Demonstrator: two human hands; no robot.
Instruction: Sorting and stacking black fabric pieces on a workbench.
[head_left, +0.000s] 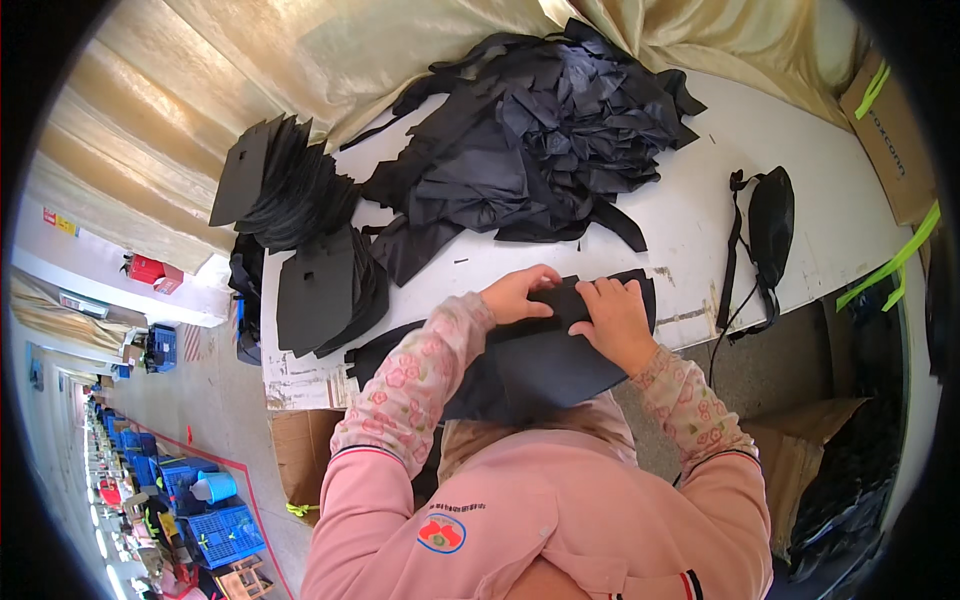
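Black fabric pieces (545, 368) lie at the table's front edge and hang over it toward my lap. My left hand (520, 296) is on their upper part, its fingers bent and closed at a folded edge. Close by on the right, my right hand (617, 322) grips the same black fabric, thumb toward the left hand and fingertips at the far edge. The fabric under both palms is hidden. To the left of my left forearm stands a stack of flat black panels (325, 290), each with a small cut-out.
A big loose heap of black fabric pieces (560, 130) covers the back of the white table (820, 220). Another stack of black panels (245, 170) leans at the back left. A black pouch with straps (770, 220) lies at right. Cardboard boxes (890, 150) and blue crates (222, 535) stand around.
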